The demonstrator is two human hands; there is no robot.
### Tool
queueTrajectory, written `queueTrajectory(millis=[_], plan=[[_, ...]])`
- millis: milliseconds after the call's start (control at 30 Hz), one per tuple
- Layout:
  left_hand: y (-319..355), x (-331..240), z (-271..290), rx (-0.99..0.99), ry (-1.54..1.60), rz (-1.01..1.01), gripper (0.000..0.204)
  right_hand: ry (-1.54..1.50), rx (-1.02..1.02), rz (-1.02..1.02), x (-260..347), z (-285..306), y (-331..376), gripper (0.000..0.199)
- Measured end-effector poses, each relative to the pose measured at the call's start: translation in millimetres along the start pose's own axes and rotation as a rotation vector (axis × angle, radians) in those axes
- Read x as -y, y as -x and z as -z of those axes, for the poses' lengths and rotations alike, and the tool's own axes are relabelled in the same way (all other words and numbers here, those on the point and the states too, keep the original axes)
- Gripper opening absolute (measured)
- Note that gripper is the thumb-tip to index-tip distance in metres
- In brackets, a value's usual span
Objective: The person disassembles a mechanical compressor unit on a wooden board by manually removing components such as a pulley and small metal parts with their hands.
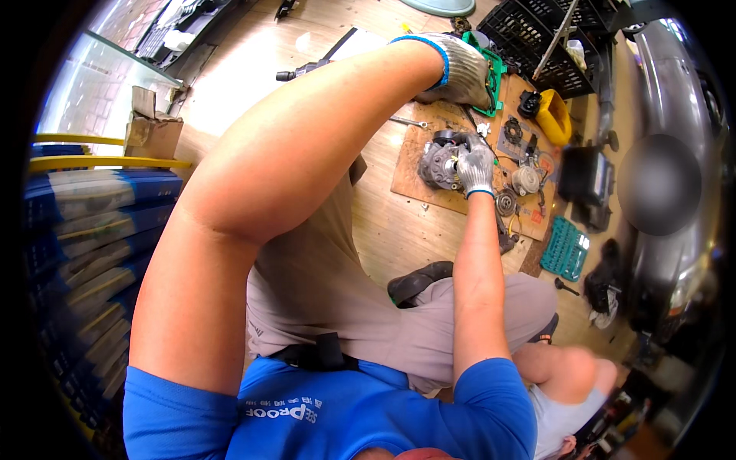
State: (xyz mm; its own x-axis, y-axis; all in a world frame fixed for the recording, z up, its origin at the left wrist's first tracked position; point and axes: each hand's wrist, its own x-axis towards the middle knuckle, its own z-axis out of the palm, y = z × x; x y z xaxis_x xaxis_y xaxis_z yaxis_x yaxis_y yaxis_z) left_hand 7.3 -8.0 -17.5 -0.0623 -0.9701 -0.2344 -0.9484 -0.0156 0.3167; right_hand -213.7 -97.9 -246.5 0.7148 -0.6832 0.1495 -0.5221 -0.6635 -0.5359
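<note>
My left hand point(458, 73), in a grey-white glove with a blue cuff, reaches to the far side over an open green case point(494, 80). Its fingertips are hidden, so their grip does not show. My right hand point(477, 164), gloved alike, is closed against the side of a grey metal compressor-like part point(438, 165) with a dark round pulley. That part rests on a cardboard sheet point(410, 172) on the floor. Right of my right hand lie a round metal pulley piece point(526, 180) and a ringed metal disc point(505, 202).
A combination wrench point(409, 121) lies left of the case. Beyond are black plastic crates point(521, 38) and a yellow bottle point(553, 116). To the right sit a teal socket set point(565, 248) and a grey car bumper point(667, 84). Another person's knee point(563, 368) is close at lower right.
</note>
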Motion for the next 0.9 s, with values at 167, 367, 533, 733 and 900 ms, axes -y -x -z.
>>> queueTrajectory(millis=[167, 367, 533, 733, 900], plan=[[4, -2, 0, -0.018, 0.018, 0.011, 0.052, -0.696, -0.056, -0.478, 19, -2, 1, 0.019], [1, -5, 1, -0.018, 0.006, 0.021, 0.052, -1.462, -0.186, -0.679, -2, -13, -1, 0.025], [8, 1, -1, 0.011, 0.036, 0.046, 0.052, -0.869, -0.026, -0.689, 20, -1, -8, 0.026], [2, 1, 1, 0.003, 0.069, 0.026, 0.051, -0.026, -0.074, 0.077, -7, -8, -3, 0.019], [9, 4, 3, -0.011, 0.151, 0.069, 0.049, -0.114, -0.011, 0.018, 14, -5, 5, 0.018]])
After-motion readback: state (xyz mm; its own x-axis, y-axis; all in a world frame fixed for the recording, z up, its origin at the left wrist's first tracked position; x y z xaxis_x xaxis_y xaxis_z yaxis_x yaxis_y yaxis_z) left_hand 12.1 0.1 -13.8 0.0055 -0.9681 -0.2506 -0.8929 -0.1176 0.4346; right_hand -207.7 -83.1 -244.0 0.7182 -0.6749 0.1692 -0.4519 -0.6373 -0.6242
